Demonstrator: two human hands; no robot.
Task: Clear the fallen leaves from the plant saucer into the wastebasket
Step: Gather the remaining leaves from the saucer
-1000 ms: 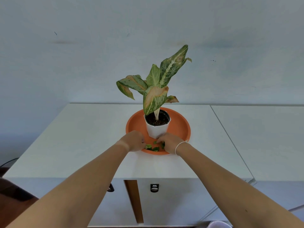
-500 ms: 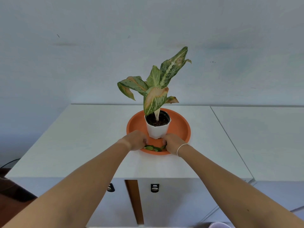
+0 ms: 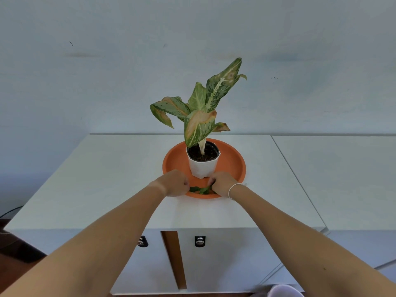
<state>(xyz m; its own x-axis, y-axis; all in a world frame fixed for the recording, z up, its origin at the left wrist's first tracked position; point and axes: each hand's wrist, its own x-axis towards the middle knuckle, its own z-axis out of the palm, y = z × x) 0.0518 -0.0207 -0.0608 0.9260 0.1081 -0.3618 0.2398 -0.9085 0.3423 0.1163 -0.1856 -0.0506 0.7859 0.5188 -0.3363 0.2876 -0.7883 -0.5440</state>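
An orange round saucer [image 3: 232,161] sits on a white cabinet top, with a white pot [image 3: 203,168] of a variegated plant in its middle. Small green fallen leaves [image 3: 200,190] lie on the saucer's near rim, in front of the pot. My left hand [image 3: 174,182] is curled at the leaves' left end, fingers closed on them. My right hand [image 3: 222,184], with a thin white bracelet at the wrist, is curled at their right end and pinches them too. The leaves under both hands are hidden.
The white cabinet top [image 3: 111,174] extends left and right of the saucer, with a seam to a second top [image 3: 342,168] on the right. A pale rounded wastebasket rim [image 3: 285,291] shows at the bottom right edge. A wall stands close behind.
Both hands have drawn closer together over the near rim and closed their fingers on the leaves, which are now bunched into a narrow strip between them.
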